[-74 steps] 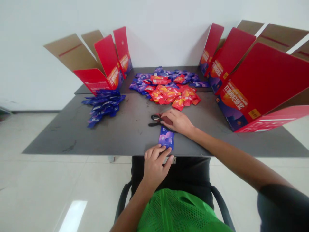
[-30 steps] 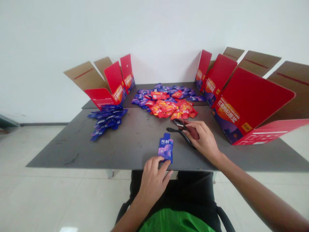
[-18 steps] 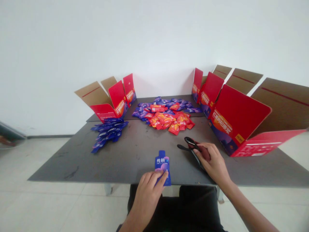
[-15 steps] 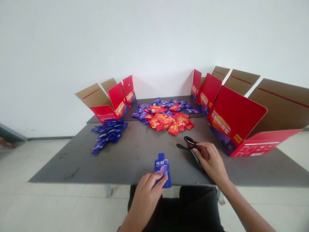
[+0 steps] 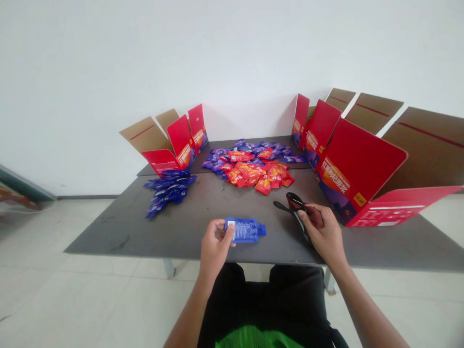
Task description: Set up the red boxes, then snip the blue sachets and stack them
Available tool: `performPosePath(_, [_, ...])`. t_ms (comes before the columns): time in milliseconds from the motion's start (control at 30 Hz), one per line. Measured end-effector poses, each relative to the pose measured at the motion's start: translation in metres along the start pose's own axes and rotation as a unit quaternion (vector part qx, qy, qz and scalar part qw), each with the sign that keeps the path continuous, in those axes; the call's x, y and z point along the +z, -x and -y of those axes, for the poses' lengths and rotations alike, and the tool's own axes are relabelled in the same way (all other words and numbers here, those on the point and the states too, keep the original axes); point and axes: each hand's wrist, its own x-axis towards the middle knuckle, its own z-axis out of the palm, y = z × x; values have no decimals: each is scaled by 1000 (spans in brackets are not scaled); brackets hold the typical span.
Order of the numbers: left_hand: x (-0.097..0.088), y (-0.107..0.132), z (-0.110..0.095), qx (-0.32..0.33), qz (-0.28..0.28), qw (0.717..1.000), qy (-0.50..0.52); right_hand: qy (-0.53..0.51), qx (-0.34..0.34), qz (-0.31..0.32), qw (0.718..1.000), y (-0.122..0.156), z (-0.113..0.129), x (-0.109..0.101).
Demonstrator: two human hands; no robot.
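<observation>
My left hand (image 5: 215, 249) pinches a blue drink pouch (image 5: 245, 230) by its bottom end, just above the table's front edge. The pouch lies sideways, spout to the right, with its printed back up. My right hand (image 5: 324, 234) is closed around a dark item with black loops (image 5: 295, 202) and a dark reddish part. Its exact kind is unclear, and my fingers hide part of it. Beyond my hands lies a heap of red pouches (image 5: 250, 173) on and among blue-purple pouches (image 5: 217, 162). A separate stack of blue pouches (image 5: 170, 188) lies at the left.
Open red cartons with raised flaps stand on both sides of the grey table (image 5: 217, 203). The near right carton (image 5: 358, 179) is close to my right hand; the left carton (image 5: 168, 154) stands behind the blue stack. A white wall (image 5: 246, 58) closes the back.
My left hand has picked the blue pouch up off the table and turned it over, spout now to the right. My right hand still holds the dark looped item. The whole view has shifted slightly.
</observation>
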Motion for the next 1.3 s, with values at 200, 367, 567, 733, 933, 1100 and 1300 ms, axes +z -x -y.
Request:
performPosePath(200, [7, 11, 17, 91, -2, 958, -271, -5, 22, 3, 1000, 0, 0, 1])
performPosePath(367, [-4, 21, 4, 207, 80, 872, -437, -10, 32, 14, 999, 2, -1, 1])
performPosePath(567, [-25, 30, 10, 372, 129, 821, -413, 6, 13, 28, 1000, -3, 2, 5])
performPosePath(733, [-31, 34, 20, 383, 154, 820, -396, -29, -66, 122, 990, -2, 54, 23])
performPosePath(933, [-27, 44, 24, 373, 173, 822, -393, -31, -210, 272, 938, 26, 99, 70])
performPosePath(1100, [-27, 46, 29, 379, 175, 827, -376, 67, -185, 215, 957, -4, 62, 82])
performPosePath(1300, [-26, 44, 36, 362, 167, 846, -353, 9, -193, 202, 960, 4, 99, 81])
